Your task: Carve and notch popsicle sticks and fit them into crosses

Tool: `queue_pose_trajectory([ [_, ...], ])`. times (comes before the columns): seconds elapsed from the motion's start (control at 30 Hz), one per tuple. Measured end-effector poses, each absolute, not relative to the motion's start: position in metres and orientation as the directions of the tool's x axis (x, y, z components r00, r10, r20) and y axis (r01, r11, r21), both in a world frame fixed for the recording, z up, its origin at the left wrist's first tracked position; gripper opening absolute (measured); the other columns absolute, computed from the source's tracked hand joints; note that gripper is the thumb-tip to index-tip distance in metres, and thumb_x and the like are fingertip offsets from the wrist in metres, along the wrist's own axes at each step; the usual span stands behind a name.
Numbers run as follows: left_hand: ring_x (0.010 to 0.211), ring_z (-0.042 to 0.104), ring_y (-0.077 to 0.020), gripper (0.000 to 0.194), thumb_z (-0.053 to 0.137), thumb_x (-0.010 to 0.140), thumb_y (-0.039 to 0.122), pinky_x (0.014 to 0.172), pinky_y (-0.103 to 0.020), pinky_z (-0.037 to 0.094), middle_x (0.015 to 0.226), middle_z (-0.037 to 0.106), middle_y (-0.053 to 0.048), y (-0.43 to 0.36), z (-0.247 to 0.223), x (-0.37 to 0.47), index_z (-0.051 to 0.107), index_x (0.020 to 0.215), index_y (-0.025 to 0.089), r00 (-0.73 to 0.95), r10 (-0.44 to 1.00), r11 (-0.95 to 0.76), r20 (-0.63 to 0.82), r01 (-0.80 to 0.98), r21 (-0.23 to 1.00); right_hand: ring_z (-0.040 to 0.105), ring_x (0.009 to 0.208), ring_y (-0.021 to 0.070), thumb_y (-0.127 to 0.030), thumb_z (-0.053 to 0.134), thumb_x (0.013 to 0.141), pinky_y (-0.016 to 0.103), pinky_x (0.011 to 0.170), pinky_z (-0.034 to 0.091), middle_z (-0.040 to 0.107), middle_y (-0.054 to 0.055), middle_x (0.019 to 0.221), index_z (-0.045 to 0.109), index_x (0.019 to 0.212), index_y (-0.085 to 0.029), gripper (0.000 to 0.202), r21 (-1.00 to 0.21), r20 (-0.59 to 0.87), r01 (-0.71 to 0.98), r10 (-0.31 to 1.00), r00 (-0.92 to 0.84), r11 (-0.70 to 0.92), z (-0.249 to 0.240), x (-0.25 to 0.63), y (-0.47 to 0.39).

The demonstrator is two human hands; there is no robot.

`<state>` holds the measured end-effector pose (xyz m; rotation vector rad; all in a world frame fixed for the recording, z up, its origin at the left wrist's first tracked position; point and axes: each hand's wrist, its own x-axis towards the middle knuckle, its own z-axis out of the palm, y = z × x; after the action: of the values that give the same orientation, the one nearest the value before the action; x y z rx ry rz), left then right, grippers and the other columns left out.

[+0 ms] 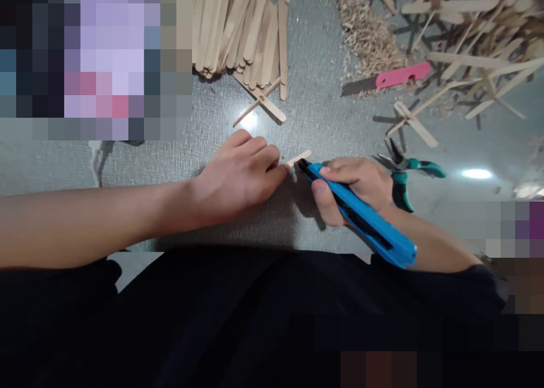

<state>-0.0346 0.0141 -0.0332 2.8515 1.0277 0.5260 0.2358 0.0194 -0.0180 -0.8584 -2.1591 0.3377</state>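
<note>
My left hand (250,167) is closed on a wooden craft stick (301,158), whose pale end sticks out to the right past the fingers. The rest of that stick is hidden under the hand. In my right hand (355,184) is a blue utility knife (365,212), gripped with the thumb along its side. Its dark tip lies at the stick's protruding end; whether the blade touches the wood I cannot tell. Just above the left hand, a thin stick crosses a flat craft stick (272,107) on the table.
A pile of craft sticks (229,25) lies at the back. Wood shavings (369,31) and a pink-handled blade (403,75) are at the back right, near many crossed-stick pieces (488,59). Green-handled pliers (399,167) lie beyond my right hand. A white cable (97,158) runs at left.
</note>
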Motion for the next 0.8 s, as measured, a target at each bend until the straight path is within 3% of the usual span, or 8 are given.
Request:
queue_pose_trajectory([
  [0.13,0.085,0.064,-0.0225,0.028,0.055,0.120,0.021,0.078,-0.042,0.042,0.092,0.072,-0.004,0.0146,-0.0355,-0.0341,0.075,0.100,0.020,0.692,0.608,-0.787,0.389,0.589,0.182,0.078,0.059,0.0187,-0.027,0.077,0.099,0.030,0.054,0.066,0.079,-0.001,0.080,0.070,0.112,-0.027,0.014,-0.506,0.553,0.423,0.659,-0.510,0.752,-0.0179,0.2363,0.0215],
  [0.33,0.084,0.060,-0.0213,0.027,0.054,0.121,0.024,0.079,-0.040,0.041,0.092,0.073,-0.003,0.0146,-0.0336,-0.0344,0.076,0.106,0.018,0.693,0.604,-0.793,0.395,0.575,0.203,0.078,0.059,0.0228,-0.024,0.071,0.105,0.036,0.049,0.062,0.080,0.000,0.079,0.070,0.113,-0.031,0.010,-0.519,0.460,0.480,0.704,-0.541,0.707,-0.0114,0.2364,0.0191],
  [0.53,0.085,0.061,-0.0212,0.024,0.056,0.121,0.025,0.079,-0.041,0.041,0.093,0.074,-0.003,0.0144,-0.0338,-0.0356,0.076,0.109,0.019,0.701,0.606,-0.792,0.375,0.574,0.206,0.076,0.056,0.0190,-0.029,0.072,0.105,0.031,0.050,0.062,0.077,-0.002,0.076,0.068,0.109,-0.027,0.006,-0.487,0.520,0.474,0.679,-0.518,0.734,-0.0132,0.2341,0.0201],
  [0.8,0.087,0.062,-0.0212,0.027,0.053,0.122,0.027,0.079,-0.042,0.039,0.096,0.074,-0.004,0.0138,-0.0346,-0.0363,0.076,0.110,0.019,0.706,0.622,-0.783,0.339,0.572,0.245,0.074,0.056,0.0163,-0.023,0.073,0.100,0.027,0.055,0.064,0.075,-0.004,0.076,0.066,0.111,-0.028,0.014,-0.487,0.539,0.439,0.655,-0.530,0.755,-0.0162,0.2333,0.0224],
])
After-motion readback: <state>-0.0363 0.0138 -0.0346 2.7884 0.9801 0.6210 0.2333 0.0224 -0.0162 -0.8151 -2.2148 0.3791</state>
